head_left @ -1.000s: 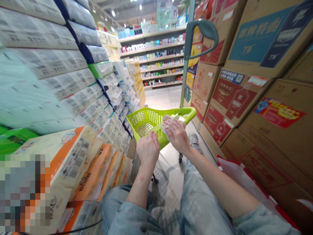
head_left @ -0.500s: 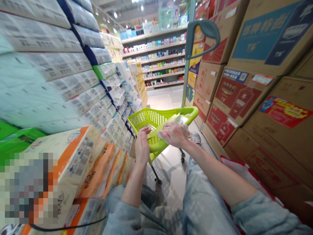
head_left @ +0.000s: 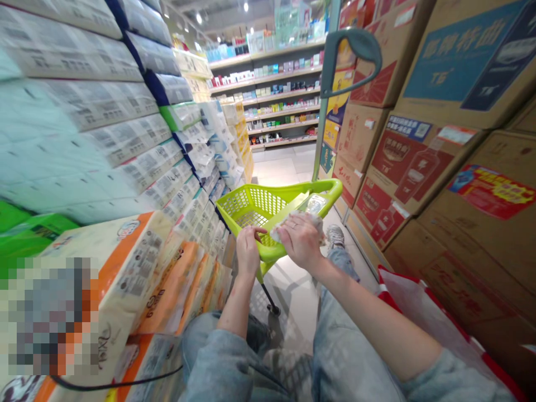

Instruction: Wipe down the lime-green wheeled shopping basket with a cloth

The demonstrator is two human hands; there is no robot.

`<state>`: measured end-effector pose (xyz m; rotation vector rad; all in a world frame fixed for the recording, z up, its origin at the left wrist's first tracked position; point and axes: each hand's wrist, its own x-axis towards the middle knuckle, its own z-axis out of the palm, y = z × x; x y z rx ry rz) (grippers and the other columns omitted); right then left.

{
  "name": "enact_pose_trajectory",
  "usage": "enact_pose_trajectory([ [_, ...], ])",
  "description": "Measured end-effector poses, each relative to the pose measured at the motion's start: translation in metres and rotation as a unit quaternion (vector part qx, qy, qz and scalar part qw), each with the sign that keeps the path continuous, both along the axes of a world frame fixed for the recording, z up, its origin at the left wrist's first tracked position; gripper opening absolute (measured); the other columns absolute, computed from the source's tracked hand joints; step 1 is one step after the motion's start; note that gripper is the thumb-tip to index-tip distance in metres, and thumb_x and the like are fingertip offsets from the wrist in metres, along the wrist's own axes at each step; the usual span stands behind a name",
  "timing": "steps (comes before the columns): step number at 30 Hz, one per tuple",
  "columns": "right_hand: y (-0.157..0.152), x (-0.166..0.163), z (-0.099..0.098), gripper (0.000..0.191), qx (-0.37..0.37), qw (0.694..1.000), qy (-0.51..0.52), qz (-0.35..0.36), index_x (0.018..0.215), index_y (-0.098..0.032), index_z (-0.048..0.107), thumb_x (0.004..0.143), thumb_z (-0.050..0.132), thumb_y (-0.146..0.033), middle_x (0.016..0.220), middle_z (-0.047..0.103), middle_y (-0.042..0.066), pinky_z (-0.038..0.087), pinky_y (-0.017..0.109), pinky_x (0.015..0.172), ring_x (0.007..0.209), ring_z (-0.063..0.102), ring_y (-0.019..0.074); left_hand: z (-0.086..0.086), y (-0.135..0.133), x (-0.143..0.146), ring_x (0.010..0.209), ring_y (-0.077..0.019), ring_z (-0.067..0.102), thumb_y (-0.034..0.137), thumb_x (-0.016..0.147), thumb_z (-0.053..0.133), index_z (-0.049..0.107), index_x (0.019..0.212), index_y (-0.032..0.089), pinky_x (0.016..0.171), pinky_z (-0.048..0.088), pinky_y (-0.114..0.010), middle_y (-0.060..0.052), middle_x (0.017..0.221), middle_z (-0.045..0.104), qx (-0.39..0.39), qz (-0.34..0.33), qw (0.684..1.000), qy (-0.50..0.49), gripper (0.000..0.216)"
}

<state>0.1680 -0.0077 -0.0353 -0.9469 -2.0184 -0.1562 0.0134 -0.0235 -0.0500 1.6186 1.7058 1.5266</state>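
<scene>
A lime-green wheeled shopping basket (head_left: 234, 215) with perforated walls stands in front of my knees. My left hand (head_left: 249, 250) is at its near left corner, fingers bent over the rim. Under my right hand (head_left: 299, 240) is a crumpled whitish cloth (head_left: 312, 218), pressed against the basket's near right side. My fingers are closed over the cloth, and part of it sticks out beyond them. A pale flat panel (head_left: 293, 206) lies along the basket just past the cloth.
Stacked tissue packs (head_left: 142, 273) line the left side. Cardboard cartons (head_left: 412, 162) rise on the right, with a red-and-white bag (head_left: 412, 290) at their foot. A grey-blue handle (head_left: 335, 61) on a pole stands beyond the basket. Shelves of small goods (head_left: 280, 89) stand at the back.
My left hand has gone from raised beside the rim to bent over it. My right hand has shifted slightly nearer, showing more of the cloth. The view has shifted a little.
</scene>
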Motion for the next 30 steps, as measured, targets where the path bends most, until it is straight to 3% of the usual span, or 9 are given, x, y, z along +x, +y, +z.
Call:
enact_pose_trajectory([
  [5,-0.019,-0.014,-0.006,0.036,0.017,0.998,0.049,-0.042,0.082,-0.016,0.066,0.094,0.033,-0.025,0.084,0.068,0.008,0.038,0.036,0.088,0.085,0.056,0.0209,-0.003,0.0,-0.001,0.063,-0.0145,0.053,0.034,0.095,0.022,0.064,0.073,0.019,0.066,0.043,-0.027,-0.001,0.059,0.053,0.012,0.001,1.0,-0.024,0.049],
  [10,-0.01,-0.011,0.015,0.042,-0.072,0.993,-0.089,-0.012,0.069,-0.017,0.066,0.094,0.035,-0.029,0.071,0.068,0.006,0.036,0.032,0.073,0.071,0.058,0.0182,-0.002,-0.003,0.002,0.065,-0.0151,0.053,0.034,0.094,0.025,0.063,0.074,0.019,0.067,0.043,-0.028,-0.001,0.061,0.054,0.019,0.011,0.999,-0.03,0.046],
  [15,-0.002,-0.007,0.03,0.05,-0.156,0.971,-0.175,-0.047,0.066,-0.014,0.068,0.095,0.034,-0.035,0.069,0.069,0.011,0.034,0.031,0.067,0.065,0.058,0.0184,-0.002,-0.004,0.008,0.07,-0.0163,0.054,0.031,0.093,0.025,0.062,0.077,0.019,0.072,0.043,-0.029,-0.002,0.067,0.057,0.024,0.034,0.999,0.0,0.042],
  [20,-0.012,-0.012,0.009,0.044,-0.058,0.997,-0.039,-0.032,0.072,-0.016,0.065,0.096,0.03,-0.029,0.076,0.067,0.008,0.036,0.033,0.078,0.076,0.056,0.0192,-0.004,-0.002,0.012,0.071,-0.0167,0.054,0.03,0.093,0.024,0.062,0.079,0.02,0.072,0.043,-0.03,-0.002,0.066,0.056,0.028,0.052,0.998,0.001,0.042],
  [24,-0.025,-0.022,-0.017,0.036,0.036,0.995,0.076,-0.058,0.084,-0.015,0.063,0.095,0.03,-0.028,0.086,0.063,0.01,0.036,0.038,0.087,0.089,0.051,0.0229,-0.004,-0.003,0.014,0.074,-0.0168,0.055,0.029,0.094,0.022,0.063,0.081,0.02,0.074,0.043,-0.03,-0.003,0.072,0.059,0.024,0.07,0.997,0.014,0.043],
  [27,-0.027,-0.025,-0.025,0.035,0.059,0.994,0.078,-0.049,0.081,-0.017,0.061,0.094,0.031,-0.029,0.083,0.06,0.009,0.035,0.039,0.089,0.088,0.049,0.0232,-0.004,-0.005,0.015,0.078,-0.0172,0.056,0.029,0.094,0.023,0.062,0.081,0.021,0.077,0.043,-0.031,-0.004,0.079,0.062,0.024,0.081,0.996,0.024,0.042],
  [30,-0.022,-0.021,-0.018,0.035,0.046,0.997,0.047,-0.045,0.074,-0.018,0.06,0.093,0.033,-0.026,0.076,0.061,0.007,0.033,0.036,0.084,0.082,0.051,0.021,-0.003,-0.006,0.017,0.081,-0.0179,0.057,0.029,0.094,0.022,0.062,0.08,0.021,0.08,0.042,-0.033,-0.004,0.081,0.065,0.027,0.086,0.995,0.043,0.043],
])
